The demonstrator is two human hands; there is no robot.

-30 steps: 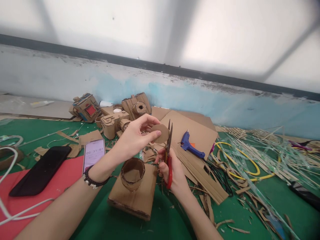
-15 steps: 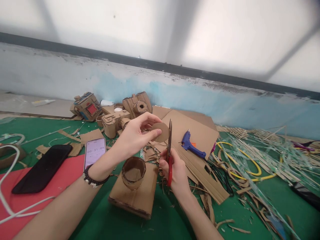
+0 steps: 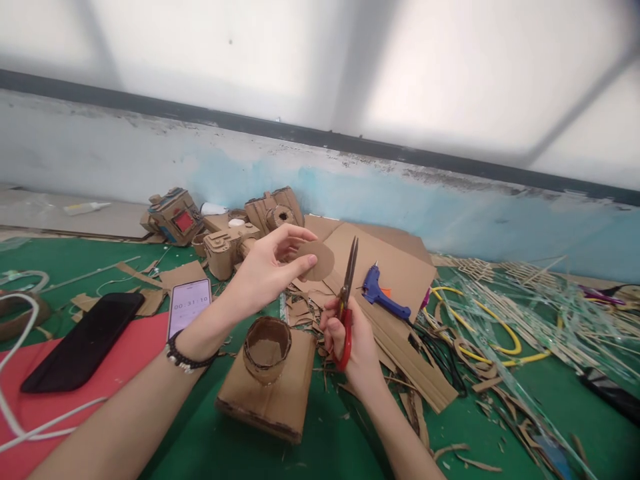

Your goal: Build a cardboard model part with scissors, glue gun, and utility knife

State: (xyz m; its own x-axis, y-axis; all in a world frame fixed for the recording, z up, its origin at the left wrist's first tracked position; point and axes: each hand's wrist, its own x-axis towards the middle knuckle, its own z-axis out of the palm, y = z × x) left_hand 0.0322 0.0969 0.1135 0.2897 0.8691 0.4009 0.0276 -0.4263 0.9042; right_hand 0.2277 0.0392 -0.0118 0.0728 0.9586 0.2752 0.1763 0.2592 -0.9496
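Observation:
My left hand (image 3: 263, 270) pinches a round cardboard disc (image 3: 317, 260) between thumb and fingers, held up above the table. My right hand (image 3: 345, 343) grips red-handled scissors (image 3: 346, 303), blades pointing up and tilted right, just beside the disc and apart from it. Below the hands a cardboard box with a short cardboard tube on top (image 3: 267, 373) stands on the green mat (image 3: 225, 440).
A lit phone (image 3: 188, 307) and a dark phone (image 3: 83, 340) lie on red paper at left. Cardboard camera models (image 3: 225, 233) sit at the back. A blue glue gun (image 3: 383, 297) rests on cardboard sheets. Sticks, yellow cord and scraps litter the right.
The scissors have come away from the disc's edge and tilted to the right. My left hand has turned the disc slightly.

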